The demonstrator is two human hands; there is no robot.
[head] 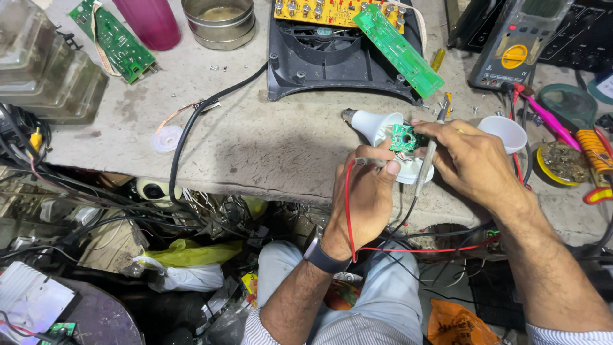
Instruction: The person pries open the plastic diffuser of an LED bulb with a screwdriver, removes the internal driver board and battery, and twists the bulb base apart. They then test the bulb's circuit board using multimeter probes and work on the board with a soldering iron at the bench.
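The left hand is closed around a red probe, its tip at the small green circuit board of a white bulb lying mid-bench. The right hand, at three o'clock of the bulb, pinches a grey probe against that board. A multimeter stands at one o'clock.
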